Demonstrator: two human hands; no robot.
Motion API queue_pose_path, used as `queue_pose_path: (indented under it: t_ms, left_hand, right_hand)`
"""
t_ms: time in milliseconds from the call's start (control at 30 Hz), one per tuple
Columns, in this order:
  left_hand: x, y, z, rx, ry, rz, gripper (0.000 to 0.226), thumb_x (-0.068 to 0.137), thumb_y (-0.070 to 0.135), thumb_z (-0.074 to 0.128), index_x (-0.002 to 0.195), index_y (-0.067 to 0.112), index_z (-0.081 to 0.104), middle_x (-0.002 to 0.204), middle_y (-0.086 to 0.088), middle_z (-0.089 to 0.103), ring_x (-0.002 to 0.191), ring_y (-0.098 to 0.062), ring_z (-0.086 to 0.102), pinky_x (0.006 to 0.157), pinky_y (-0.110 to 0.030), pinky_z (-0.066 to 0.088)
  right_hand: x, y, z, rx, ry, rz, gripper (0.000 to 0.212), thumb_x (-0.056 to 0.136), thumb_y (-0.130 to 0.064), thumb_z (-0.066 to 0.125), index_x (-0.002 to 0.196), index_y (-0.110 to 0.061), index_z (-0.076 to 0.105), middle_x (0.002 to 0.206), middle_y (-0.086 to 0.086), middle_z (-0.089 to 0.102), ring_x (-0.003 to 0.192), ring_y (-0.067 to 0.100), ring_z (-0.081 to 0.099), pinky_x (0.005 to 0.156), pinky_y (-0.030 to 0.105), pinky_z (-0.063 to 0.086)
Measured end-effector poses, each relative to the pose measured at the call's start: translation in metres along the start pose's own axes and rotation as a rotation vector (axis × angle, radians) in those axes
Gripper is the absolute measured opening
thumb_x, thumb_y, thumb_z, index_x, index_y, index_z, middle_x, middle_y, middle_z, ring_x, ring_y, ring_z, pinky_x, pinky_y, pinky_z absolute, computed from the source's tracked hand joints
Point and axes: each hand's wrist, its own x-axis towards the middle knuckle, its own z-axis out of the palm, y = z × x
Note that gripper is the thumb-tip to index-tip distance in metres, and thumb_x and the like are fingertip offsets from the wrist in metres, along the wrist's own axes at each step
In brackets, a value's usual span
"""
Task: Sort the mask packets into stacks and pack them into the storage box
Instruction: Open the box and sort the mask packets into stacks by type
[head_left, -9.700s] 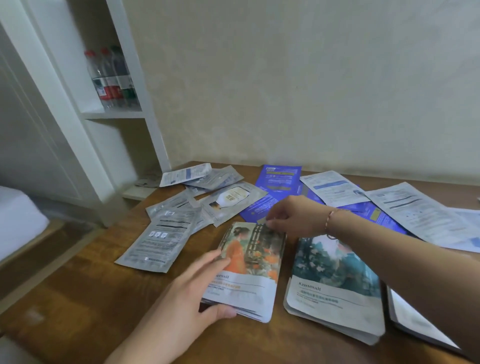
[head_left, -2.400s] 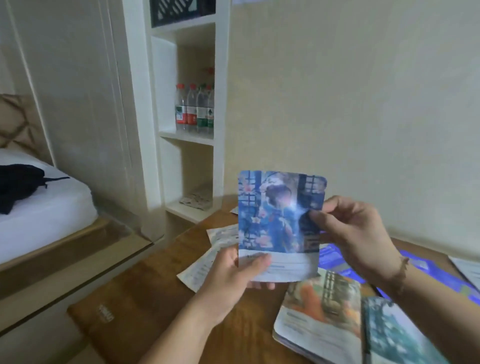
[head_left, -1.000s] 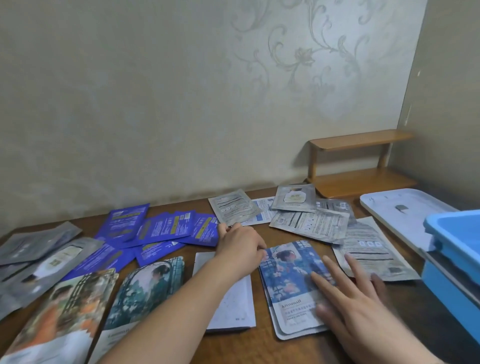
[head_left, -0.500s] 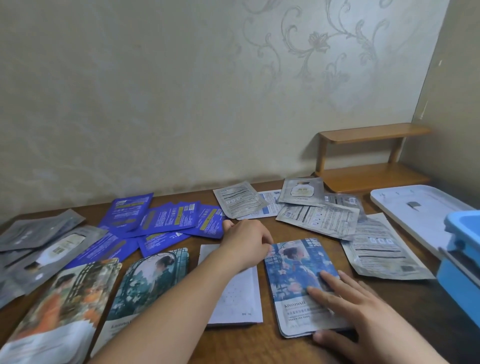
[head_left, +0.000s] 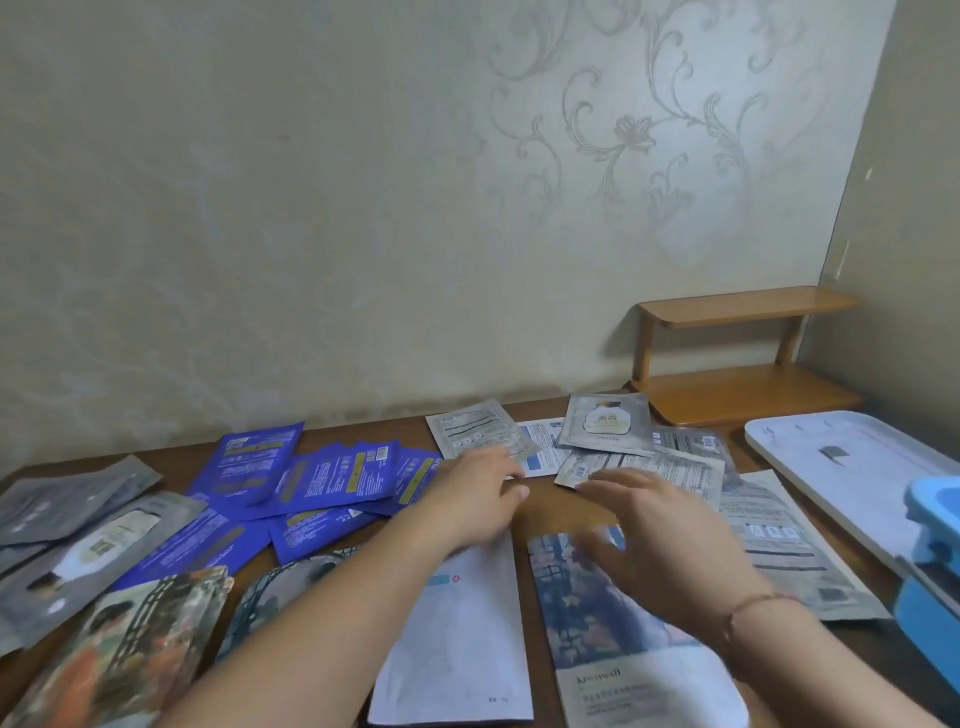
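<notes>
Mask packets lie spread over the wooden table (head_left: 550, 512). My left hand (head_left: 475, 496) reaches forward with fingers extended, its tips at a white packet (head_left: 540, 454) near the back. My right hand (head_left: 660, 540) hovers with fingers spread over a blue picture packet (head_left: 618, 639), its fingertips near several silver packets (head_left: 649, 467). Neither hand holds anything. A white packet (head_left: 457, 644) lies between my forearms. Several dark blue packets (head_left: 322, 475) lie to the left. The blue storage box (head_left: 935, 582) stands at the right edge.
A white lid (head_left: 852, 467) lies beside the box at the right. A small wooden shelf (head_left: 737, 358) stands against the wall at the back right. Grey packets (head_left: 78, 540) and picture packets (head_left: 130, 649) fill the left and front left.
Both hands lifted off the blue picture packet and moved forward toward the silver and white packets at the back. The view tilted slightly.
</notes>
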Motion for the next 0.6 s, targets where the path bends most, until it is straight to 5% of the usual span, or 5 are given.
queue_pose_path:
  t_ms: [133,267,367,467,600]
  left_hand:
    - [0.031,-0.022,-0.009,0.138,-0.150,-0.054,0.047,0.101,0.044,0.038,0.147,0.034,0.036,0.159,0.007,0.028,0.147,-0.019,0.022,0.118,-0.051,0.010]
    - [0.038,-0.056,-0.013,0.183,-0.262,-0.148,0.049,0.099,0.056,0.033,0.145,0.038,0.036,0.151,0.008,0.041,0.144,-0.022,0.030,0.111,-0.066,-0.014]
    - [0.030,-0.086,-0.022,0.171,-0.246,-0.185,0.048,0.100,0.054,0.033,0.145,0.039,0.034,0.147,0.011,0.047,0.143,-0.020,0.031,0.110,-0.066,-0.018]
    - [0.018,-0.110,-0.029,0.154,-0.208,-0.224,0.042,0.100,0.052,0.035,0.140,0.040,0.041,0.141,0.012,0.052,0.140,-0.018,0.034,0.111,-0.065,-0.015]
    - [0.003,-0.133,-0.037,0.186,-0.163,-0.307,0.035,0.097,0.051,0.044,0.130,0.039,0.052,0.131,0.012,0.058,0.134,-0.016,0.039,0.113,-0.062,-0.006]
  right_hand:
    - [0.084,0.007,0.032,-0.022,-0.206,0.071,0.025,0.088,-0.034,0.051,0.105,-0.023,0.065,0.113,0.000,0.065,0.100,0.022,0.061,0.081,0.031,0.052]
    - [0.123,0.008,0.059,-0.023,-0.288,0.026,0.041,0.090,-0.042,0.055,0.126,-0.022,0.057,0.131,0.002,0.055,0.118,0.023,0.054,0.100,0.037,0.047]
    - [0.143,0.005,0.070,-0.081,-0.279,-0.028,0.054,0.088,-0.052,0.056,0.133,-0.024,0.052,0.140,0.001,0.049,0.125,0.023,0.049,0.103,0.037,0.044]
    - [0.153,-0.001,0.076,-0.138,-0.306,-0.073,0.044,0.086,-0.058,0.055,0.121,-0.031,0.059,0.123,0.004,0.061,0.108,0.026,0.057,0.086,0.032,0.047]
    - [0.152,0.003,0.079,-0.293,-0.220,-0.388,0.032,0.097,-0.047,0.044,0.122,-0.035,0.060,0.119,-0.001,0.065,0.102,0.025,0.062,0.079,0.029,0.047]
